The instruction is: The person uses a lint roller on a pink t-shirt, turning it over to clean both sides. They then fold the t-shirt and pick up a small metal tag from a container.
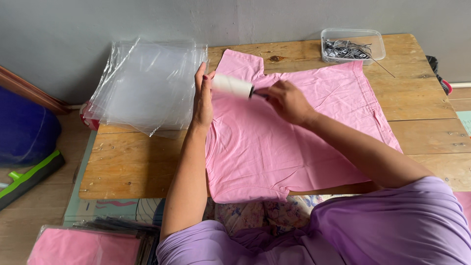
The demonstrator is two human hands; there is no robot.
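Right hand has its fingers closed round the dark handle of a white lint roller, held just above the pink shirt; left hand is flat and open, fingers straight and together, palm against the roller's far end, gripping nothing. Shirt lies spread flat under both hands on the wooden table, its hem at the near table edge. Stack of clear plastic bags sits just left of the left fingers, overhanging the table's left edge; bare wood shows nearer the body on that side, and a clear tub of dark ties is well beyond the right fingers at the far corner.
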